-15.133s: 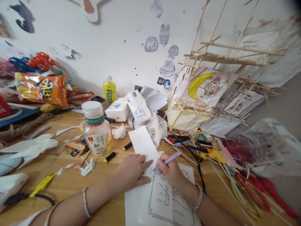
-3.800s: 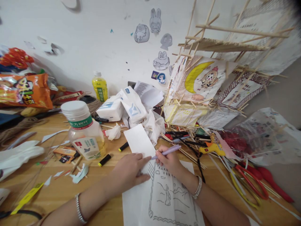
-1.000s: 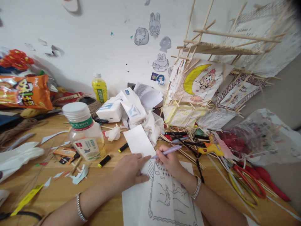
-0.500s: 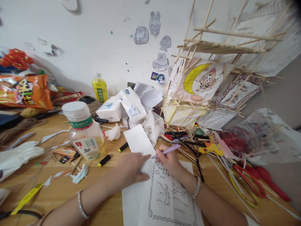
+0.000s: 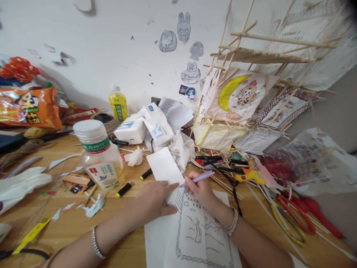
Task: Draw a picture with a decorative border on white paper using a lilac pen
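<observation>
A purple pen (image 5: 198,179) is pinched in my right hand (image 5: 200,193), its tip down at the edge of a plain white strip of paper (image 5: 164,167). My left hand (image 5: 156,199) lies flat with fingers apart, pressing on that strip. Beneath both hands is a drawing sheet (image 5: 195,238) with a rope-like border, short diagonal lines near its upper left corner, some written characters and a small figure among wavy lines. My hands cover parts of the strip and of the sheet's top.
A clear bottle (image 5: 102,160) with a white lid stands left, near a black-and-yellow marker cap (image 5: 123,190). Tissue packs (image 5: 157,124) lie behind. To the right are a stick frame with drawings (image 5: 237,93), a yellow glue gun (image 5: 251,176) and scissors (image 5: 295,216).
</observation>
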A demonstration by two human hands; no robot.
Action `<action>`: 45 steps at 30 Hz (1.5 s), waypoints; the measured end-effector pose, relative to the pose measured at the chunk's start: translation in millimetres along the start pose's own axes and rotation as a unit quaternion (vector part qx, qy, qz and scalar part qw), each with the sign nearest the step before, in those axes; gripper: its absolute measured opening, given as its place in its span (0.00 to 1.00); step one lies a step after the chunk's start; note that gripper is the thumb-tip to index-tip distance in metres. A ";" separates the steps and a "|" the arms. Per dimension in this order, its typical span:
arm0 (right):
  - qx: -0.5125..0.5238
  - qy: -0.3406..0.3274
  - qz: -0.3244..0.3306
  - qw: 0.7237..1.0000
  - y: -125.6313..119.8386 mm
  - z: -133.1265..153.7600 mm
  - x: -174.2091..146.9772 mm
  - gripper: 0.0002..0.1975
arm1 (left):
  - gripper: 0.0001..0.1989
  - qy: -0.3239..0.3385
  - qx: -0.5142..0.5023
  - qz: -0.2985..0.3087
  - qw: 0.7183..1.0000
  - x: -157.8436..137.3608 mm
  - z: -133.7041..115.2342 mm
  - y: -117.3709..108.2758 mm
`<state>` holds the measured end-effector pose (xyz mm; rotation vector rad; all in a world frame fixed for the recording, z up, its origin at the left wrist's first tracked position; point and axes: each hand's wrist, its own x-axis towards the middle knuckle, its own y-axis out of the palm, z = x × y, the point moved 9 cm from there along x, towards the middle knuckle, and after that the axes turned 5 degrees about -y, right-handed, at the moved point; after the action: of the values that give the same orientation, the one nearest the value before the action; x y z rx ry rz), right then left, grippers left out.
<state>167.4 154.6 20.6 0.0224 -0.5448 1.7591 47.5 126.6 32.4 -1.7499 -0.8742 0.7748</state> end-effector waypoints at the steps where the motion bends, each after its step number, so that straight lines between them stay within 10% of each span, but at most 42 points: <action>1: 0.004 -0.002 0.001 1.000 0.3 0.6 0.2 0.13 | 0.29 0.000 -0.001 0.000 1.000 -0.1 0.0 0.1; 45: -0.019 -0.003 -0.009 1.000 -3.2 4.1 0.3 0.14 | 0.30 -0.001 -0.010 0.011 1.000 -3.2 0.2 0.7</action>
<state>169.1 153.8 25.5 0.0052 -0.5812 1.7303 45.8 123.9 32.0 -1.7792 -0.8677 0.7843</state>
